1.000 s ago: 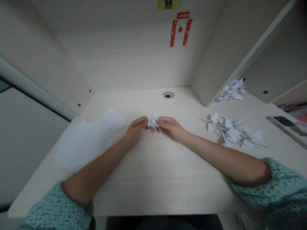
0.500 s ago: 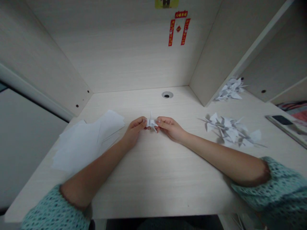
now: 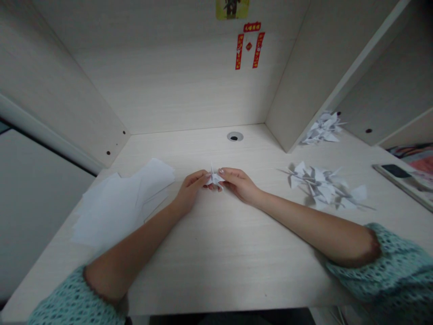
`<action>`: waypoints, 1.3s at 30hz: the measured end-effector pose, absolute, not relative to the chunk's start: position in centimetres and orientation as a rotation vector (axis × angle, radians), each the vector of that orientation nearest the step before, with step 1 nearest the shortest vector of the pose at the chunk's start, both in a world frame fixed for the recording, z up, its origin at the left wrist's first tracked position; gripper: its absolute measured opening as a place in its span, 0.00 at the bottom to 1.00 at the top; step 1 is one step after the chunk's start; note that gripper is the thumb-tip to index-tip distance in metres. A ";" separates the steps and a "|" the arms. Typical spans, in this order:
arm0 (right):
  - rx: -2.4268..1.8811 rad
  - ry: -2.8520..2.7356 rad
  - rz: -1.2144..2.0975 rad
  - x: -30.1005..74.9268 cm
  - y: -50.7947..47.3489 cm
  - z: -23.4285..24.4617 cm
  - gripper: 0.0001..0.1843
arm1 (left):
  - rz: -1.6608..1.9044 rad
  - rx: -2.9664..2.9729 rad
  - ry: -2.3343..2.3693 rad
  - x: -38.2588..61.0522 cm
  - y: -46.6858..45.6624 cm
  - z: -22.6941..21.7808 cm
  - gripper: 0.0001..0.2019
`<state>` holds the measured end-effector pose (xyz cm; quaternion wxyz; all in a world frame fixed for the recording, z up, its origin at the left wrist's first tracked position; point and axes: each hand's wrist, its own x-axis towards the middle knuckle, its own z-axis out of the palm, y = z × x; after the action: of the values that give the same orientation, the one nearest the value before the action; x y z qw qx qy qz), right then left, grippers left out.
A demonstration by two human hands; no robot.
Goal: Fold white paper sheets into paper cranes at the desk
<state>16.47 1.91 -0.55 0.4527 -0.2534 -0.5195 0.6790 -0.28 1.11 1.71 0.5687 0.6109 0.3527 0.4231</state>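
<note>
Left hand (image 3: pixel 190 189) and right hand (image 3: pixel 238 184) close in narrow fingertip grips on a white origami crane (image 3: pixel 214 178), its pointed tip rising between them, over the pale wood surface (image 3: pixel 223 257).

1. A pale wood-grain laminate desk (image 3: pixel 216 266) fills the view, boxed in by panels at the back and sides.
2. A loose stack of white paper sheets (image 3: pixel 117 203) lies on its left side, the sheets fanned and overlapping.
3. A heap of folded white origami cranes (image 3: pixel 318 187) lies right of centre.
4. A smaller heap of origami cranes (image 3: pixel 321 133) sits further back, against the right side panel.
5. A round cable grommet (image 3: pixel 234 136) is set in the desktop near the back edge.
6. A flat pale panel (image 3: pixel 406 186) lies at the far right edge, a dark rectangle on it, too dim to name.
</note>
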 end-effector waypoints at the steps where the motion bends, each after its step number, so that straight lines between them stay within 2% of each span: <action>1: -0.626 -1.283 1.676 16.5 1.9 -0.5 0.19 | 0.998 1.431 0.824 -0.2 1.1 1.8 0.17; 39: -0.638 -1.239 1.683 16.5 1.9 0.0 0.20 | 1.071 1.331 0.808 -0.5 1.4 1.3 0.16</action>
<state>16.46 1.88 -0.03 0.4601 -0.2591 -0.5036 0.6838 -0.46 1.41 1.32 0.5857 0.5708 0.3466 0.4594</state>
